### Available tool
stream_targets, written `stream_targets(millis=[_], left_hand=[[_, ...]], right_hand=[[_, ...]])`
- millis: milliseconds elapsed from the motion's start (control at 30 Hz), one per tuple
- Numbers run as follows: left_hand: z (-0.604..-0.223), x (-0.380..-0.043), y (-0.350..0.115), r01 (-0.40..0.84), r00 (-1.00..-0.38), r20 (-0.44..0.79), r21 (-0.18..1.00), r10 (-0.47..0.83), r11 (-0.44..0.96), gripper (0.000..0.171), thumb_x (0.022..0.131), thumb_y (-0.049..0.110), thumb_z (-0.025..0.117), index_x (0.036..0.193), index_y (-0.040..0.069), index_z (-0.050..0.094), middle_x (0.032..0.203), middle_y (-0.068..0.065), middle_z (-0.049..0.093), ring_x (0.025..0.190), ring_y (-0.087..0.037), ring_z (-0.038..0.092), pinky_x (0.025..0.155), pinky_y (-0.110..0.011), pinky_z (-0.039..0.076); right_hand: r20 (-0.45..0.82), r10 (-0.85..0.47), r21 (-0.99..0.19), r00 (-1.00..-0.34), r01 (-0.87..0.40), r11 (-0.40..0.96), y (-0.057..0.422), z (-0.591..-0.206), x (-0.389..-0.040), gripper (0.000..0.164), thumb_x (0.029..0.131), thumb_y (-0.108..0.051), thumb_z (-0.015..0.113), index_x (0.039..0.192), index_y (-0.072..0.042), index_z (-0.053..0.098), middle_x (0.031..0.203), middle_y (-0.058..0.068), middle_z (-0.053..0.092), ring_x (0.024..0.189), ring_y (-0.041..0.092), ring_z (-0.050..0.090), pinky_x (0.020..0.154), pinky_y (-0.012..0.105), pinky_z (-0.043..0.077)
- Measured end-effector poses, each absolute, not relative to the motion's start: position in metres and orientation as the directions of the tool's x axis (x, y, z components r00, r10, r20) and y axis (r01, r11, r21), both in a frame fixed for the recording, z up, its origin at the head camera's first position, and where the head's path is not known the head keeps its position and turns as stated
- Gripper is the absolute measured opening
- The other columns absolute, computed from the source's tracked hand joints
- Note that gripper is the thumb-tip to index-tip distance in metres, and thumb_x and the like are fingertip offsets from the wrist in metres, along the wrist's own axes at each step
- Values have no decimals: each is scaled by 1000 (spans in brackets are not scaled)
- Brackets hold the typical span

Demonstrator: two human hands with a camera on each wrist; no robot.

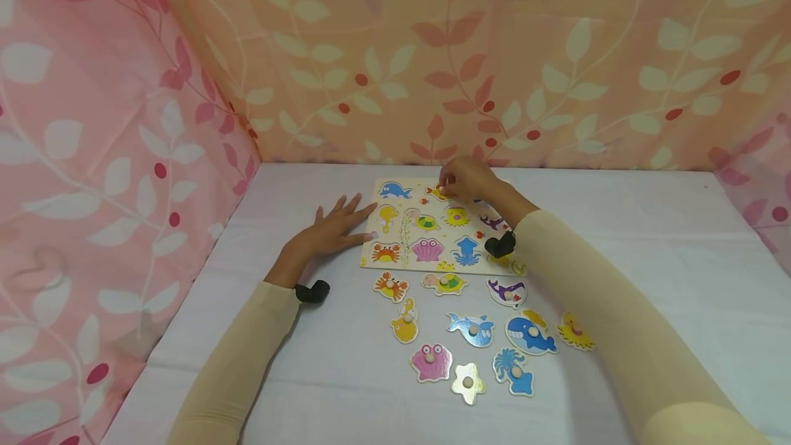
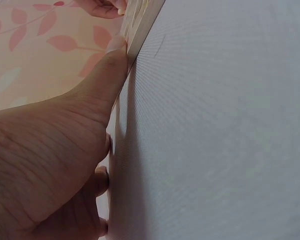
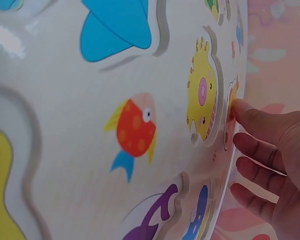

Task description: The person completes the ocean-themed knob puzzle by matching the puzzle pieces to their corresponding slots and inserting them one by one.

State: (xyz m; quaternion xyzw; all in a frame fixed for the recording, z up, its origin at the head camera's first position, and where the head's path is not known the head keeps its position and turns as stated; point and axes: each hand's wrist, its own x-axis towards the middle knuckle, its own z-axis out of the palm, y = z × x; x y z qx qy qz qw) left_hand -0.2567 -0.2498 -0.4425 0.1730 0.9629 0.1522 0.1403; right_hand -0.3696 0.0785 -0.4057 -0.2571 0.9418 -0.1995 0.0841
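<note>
A wooden sea-animal puzzle board (image 1: 408,187) lies on the table with its printed recesses facing up. At its far edge my right hand (image 1: 466,179) pinches an orange-and-yellow fish puzzle piece (image 1: 436,193), largely hidden by the fingers; the right wrist view shows the thumb (image 3: 247,112) against it, at its recess. My left hand (image 1: 334,226) lies spread on the table, its thumb (image 2: 112,60) touching the board's left edge. Loose knobbed pieces lie in front of the board, among them a crab (image 1: 391,286), a turtle (image 1: 445,284) and a purple whale (image 1: 507,292).
Closer to me lie a seahorse piece (image 1: 404,323), a pink shell (image 1: 431,363), a star (image 1: 468,384), a squid (image 1: 514,372), a blue whale (image 1: 530,335) and a yellow octopus (image 1: 575,332). Patterned cloth walls (image 1: 371,122) stand behind and beside the white table (image 1: 643,239).
</note>
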Motion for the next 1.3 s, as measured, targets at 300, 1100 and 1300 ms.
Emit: stream_targets(millis=[300,1100,1300], left_hand=[[-441,-258,-249,293,-897,-222,347,382,891,79,96,68,50,162,42,15,171,-3,0,156,-34,-10,114,-72,-9],[-439,-265,-252,311,-892,-222,334,395,890,79,97,66,50,163,40,15,171,-6,-1,155,-36,-10,114,-72,-9],[-442,-266,-256,292,-892,-242,333,381,897,80,96,70,49,162,42,13,171,-4,-3,155,-33,-12,114,-70,-10]], right_hand=[[-94,-475,-440,-875,-391,808,79,-403,-365,8,94,-22,75,97,-15,76,95,6,65,90,24,58,77,35,53],[24,-530,-266,-848,-517,814,135,-378,-307,23,93,-29,76,107,-11,77,90,2,69,81,22,58,74,39,51],[12,-514,-267,-858,-498,825,144,-377,-280,23,91,-28,78,108,-12,77,89,1,68,84,22,59,76,39,52]])
